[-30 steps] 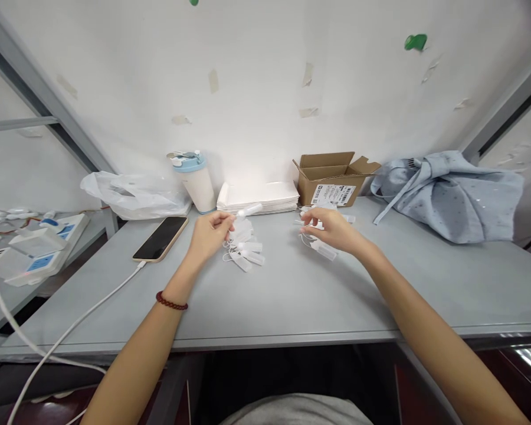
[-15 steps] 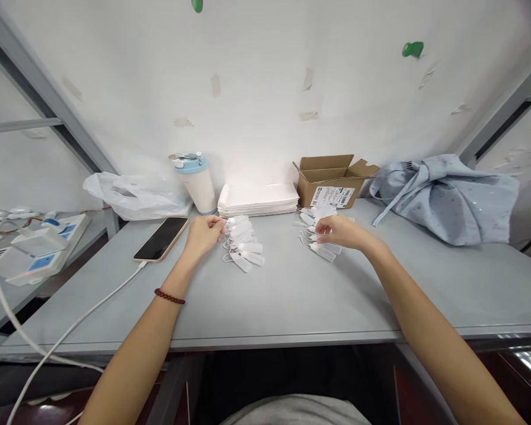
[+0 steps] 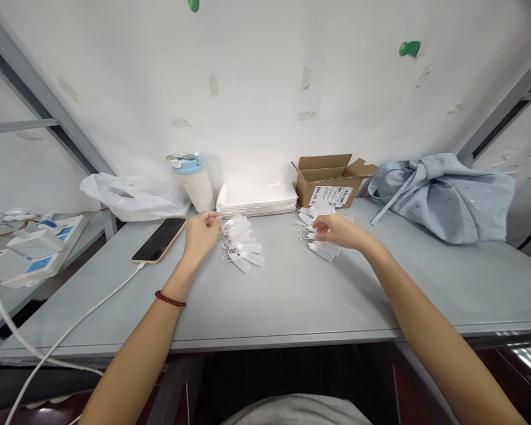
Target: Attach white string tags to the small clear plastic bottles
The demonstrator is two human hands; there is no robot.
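Two groups of small translucent white tags with thin loops lie on the grey table. My left hand (image 3: 201, 235) is closed at the left edge of the left group of tags (image 3: 242, 239), its fingertips drawn together. Whatever sits between those fingers, if anything, is too small to tell. Over the right group of tags (image 3: 323, 251) rests my right hand (image 3: 340, 231), with fingers curled down and the thumb near them. It covers part of that group, and what its fingertips pinch is hidden. Loops of the right group point left, towards the middle.
Behind the tags are a stack of white sheets (image 3: 256, 199), an open cardboard box (image 3: 325, 183) and a blue-lidded tumbler (image 3: 197, 183). A phone (image 3: 159, 240) on a white cable lies left, before a plastic bag (image 3: 135, 198). A light blue cloth bag (image 3: 451, 200) sits right.
My left hand has shifted slightly left and up, a little away from the left group of tags. My right hand stays in nearly the same place, and the view has moved slightly.
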